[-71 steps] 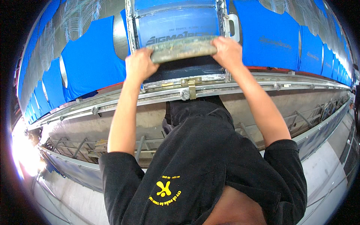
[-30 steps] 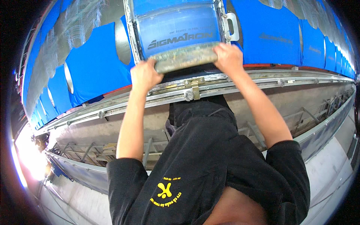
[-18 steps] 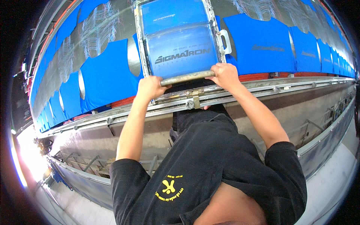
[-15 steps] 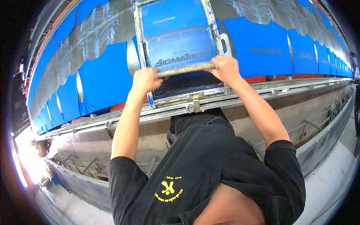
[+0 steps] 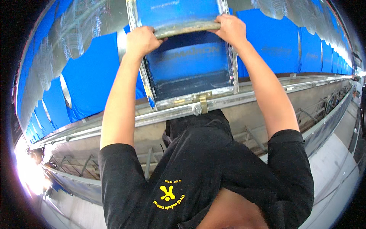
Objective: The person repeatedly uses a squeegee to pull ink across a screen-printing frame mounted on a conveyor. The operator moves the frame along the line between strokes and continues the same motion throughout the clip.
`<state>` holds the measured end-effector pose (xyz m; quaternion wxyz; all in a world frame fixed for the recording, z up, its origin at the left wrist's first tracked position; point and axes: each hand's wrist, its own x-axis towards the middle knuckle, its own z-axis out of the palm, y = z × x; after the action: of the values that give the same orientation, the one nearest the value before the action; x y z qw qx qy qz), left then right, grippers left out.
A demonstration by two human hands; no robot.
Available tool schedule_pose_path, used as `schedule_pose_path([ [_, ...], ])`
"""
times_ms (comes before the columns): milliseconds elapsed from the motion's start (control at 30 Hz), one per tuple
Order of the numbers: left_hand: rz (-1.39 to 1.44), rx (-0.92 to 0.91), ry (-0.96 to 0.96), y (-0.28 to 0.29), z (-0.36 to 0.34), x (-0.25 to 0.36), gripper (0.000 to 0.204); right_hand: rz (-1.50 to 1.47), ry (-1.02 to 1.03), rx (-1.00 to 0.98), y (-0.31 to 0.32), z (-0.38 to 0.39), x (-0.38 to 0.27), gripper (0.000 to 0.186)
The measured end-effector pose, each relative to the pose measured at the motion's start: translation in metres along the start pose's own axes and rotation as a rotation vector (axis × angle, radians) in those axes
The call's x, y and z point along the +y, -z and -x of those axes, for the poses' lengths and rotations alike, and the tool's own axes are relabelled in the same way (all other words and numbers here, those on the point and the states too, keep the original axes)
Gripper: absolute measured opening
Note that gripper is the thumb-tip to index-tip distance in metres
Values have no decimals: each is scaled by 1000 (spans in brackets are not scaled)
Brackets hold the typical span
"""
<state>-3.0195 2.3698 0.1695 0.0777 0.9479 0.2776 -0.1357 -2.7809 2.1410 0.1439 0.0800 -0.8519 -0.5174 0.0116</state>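
Note:
My left hand [image 5: 143, 41] and my right hand [image 5: 232, 28] are wrapped round the two ends of a long squeegee [image 5: 187, 28]. It lies crosswise over a screen-printing frame [image 5: 146, 84], toward the frame's far part. Between squeegee and near edge, the blue mesh [image 5: 187, 66] shows dark mirrored lettering. A dark ink band [image 5: 190, 88] runs along the frame's near end. The squeegee's blade and its contact with the mesh are hidden from me. Both my arms reach forward, away from my body.
Blue fabric pieces [image 5: 91, 72] lie flat in a row along a long table, with more blue panels [image 5: 272, 42] to the right. A metal rail [image 5: 263, 94] runs along the table's near edge. The frame meets it at a brass-coloured bracket [image 5: 203, 104]. Behind me is a low barrier [image 5: 328, 118].
Both hands have pushed the squeegee away from me, from the frame's near part to its far part. More of the near mesh shows now. My grip is unchanged.

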Motion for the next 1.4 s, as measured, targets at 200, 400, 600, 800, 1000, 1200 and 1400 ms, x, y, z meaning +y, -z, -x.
schedule_pose_path([
  [200, 32, -53, 51, -12, 44, 19, 51, -21, 41, -1, -11, 44, -3, 35],
  [400, 92, -71, 28, -48, 166, 60, 40, -70, 48, -29, -3, 184, -23, 36],
  [600, 125, 10, 45, -55, 216, 76, 50, -300, 63, -33, 24, 224, -33, 40],
  [800, 179, 84, -223, -42, 201, 109, 57, -783, -309, 272, -4, 146, 58, 46],
  [1000, 271, 21, -154, -61, 195, 142, 53, -918, -484, 311, -76, 60, 91, 44],
  [1200, 356, 191, -216, -71, 233, 103, 52, -992, -571, 429, -38, 45, 47, 36],
  [1400, 233, 302, -271, -44, 268, -27, 45, -939, -423, 495, -19, 19, -96, 41],
])
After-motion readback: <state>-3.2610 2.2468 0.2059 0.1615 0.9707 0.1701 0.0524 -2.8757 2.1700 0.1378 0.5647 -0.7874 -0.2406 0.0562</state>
